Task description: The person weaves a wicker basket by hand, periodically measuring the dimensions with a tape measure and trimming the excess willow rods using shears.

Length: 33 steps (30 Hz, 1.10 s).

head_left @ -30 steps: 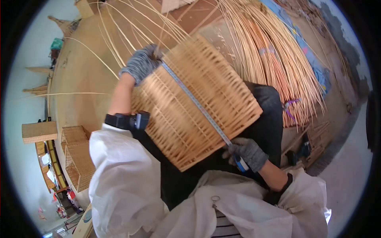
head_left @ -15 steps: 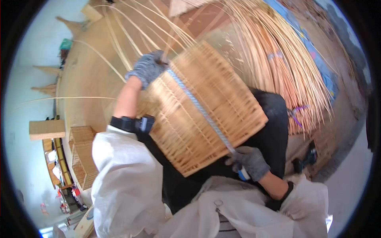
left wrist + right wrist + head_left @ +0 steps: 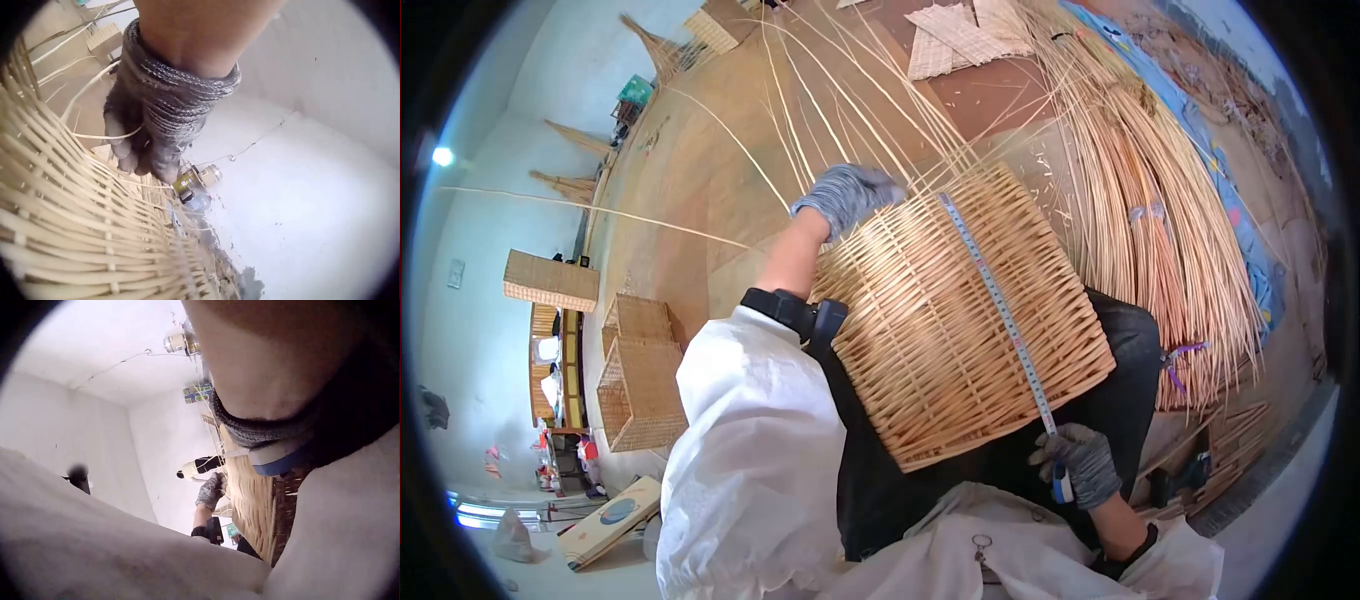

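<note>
Keeping the tape measure (image 3: 1000, 303) flat along the wickerwork (image 3: 935, 310) matters; the right hand's (image 3: 1088, 468) fingers clamp it; the left hand's (image 3: 847, 199) grip is unclear.

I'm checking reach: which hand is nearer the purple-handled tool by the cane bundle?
Right. The right hand, gripping the blue-and-white tape measure, is just nearer-left of the tool; the left hand is farther, beside the tan wicker panel's far edge.

Pale wall (image 3: 485, 370), brown floor (image 3: 710, 120), 1 bright light (image 3: 442, 156), and, low left, apparently a window (image 3: 495, 514).
</note>
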### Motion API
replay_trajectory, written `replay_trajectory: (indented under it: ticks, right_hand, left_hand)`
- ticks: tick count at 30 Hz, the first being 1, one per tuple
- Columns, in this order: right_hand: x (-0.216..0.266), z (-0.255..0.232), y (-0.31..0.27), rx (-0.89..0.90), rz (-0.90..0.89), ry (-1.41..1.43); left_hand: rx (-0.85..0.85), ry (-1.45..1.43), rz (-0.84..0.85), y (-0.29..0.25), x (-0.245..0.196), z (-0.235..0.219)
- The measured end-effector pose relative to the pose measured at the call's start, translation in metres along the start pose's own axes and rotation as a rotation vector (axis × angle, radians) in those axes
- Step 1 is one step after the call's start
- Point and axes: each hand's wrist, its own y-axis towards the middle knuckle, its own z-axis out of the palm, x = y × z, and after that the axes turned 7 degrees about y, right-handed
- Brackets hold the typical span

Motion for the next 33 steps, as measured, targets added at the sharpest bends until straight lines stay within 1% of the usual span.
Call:
replay_trajectory:
  ticks: [1, 4, 5, 8, 11, 13, 14, 16, 18, 19, 22, 23, 26, 27, 30, 33]
  right_hand:
    - [0.0, 0.002, 0.0, 0.004, 0.005, -0.011]
    - [-0.001, 0.007, 0.001, 0.017, 0.01, -0.057]
    - [-0.003, 0.008, 0.002, 0.022, 0.007, -0.072]
    - [-0.006, 0.011, 0.0, 0.02, -0.007, -0.093]
    - [-0.005, 0.011, 0.001, 0.026, -0.014, -0.083]
    - [-0.005, 0.01, 0.002, 0.032, -0.009, -0.063]
    - [-0.005, 0.009, 0.003, 0.035, -0.009, -0.052]
    - [-0.004, 0.009, 0.003, 0.026, -0.028, -0.048]
    - [0.0, 0.011, 0.003, 0.003, -0.059, -0.069]
    - [0.001, 0.01, 0.004, 0.004, -0.06, -0.056]
    - [0.002, 0.01, 0.005, -0.003, -0.064, -0.024]
    - [0.003, 0.011, 0.004, -0.009, -0.062, -0.024]
    - [0.005, 0.009, 0.004, 0.008, -0.043, -0.079]
    - [0.005, 0.008, 0.003, 0.021, -0.034, -0.106]
    - [0.01, 0.016, 0.0, 0.065, 0.048, -0.088]
    - [0.013, 0.021, 0.0, 0.074, 0.085, -0.118]
  left_hand:
    - [0.054, -0.031, 0.074, -0.001, -0.005, 0.001]
    - [0.09, 0.234, -0.098, 0.009, -0.016, 0.002]
    - [0.096, 0.178, -0.076, 0.008, -0.014, 0.002]
    - [0.105, 0.169, -0.073, 0.012, -0.01, 0.004]
    - [0.081, 0.005, -0.07, 0.003, -0.007, -0.001]
    - [0.013, -0.259, -0.119, 0.001, 0.014, 0.01]
    - [-0.021, -0.39, -0.14, -0.001, 0.016, 0.011]
    - [-0.022, -0.354, -0.096, -0.003, 0.018, 0.013]
    - [-0.026, -0.305, -0.079, -0.004, 0.01, 0.014]
    - [-0.161, -0.249, 0.035, -0.001, 0.013, 0.023]
    - [0.034, -0.107, 0.014, 0.003, -0.002, 0.012]
    - [0.054, 0.053, -0.037, 0.005, -0.01, 0.007]
    - [0.12, 0.159, -0.032, 0.013, -0.009, 0.002]
    - [0.111, 0.084, -0.027, 0.014, -0.005, 0.002]
    - [0.066, 0.035, 0.033, 0.011, 0.0, -0.001]
    - [0.074, -0.182, -0.015, 0.002, 0.009, 0.003]
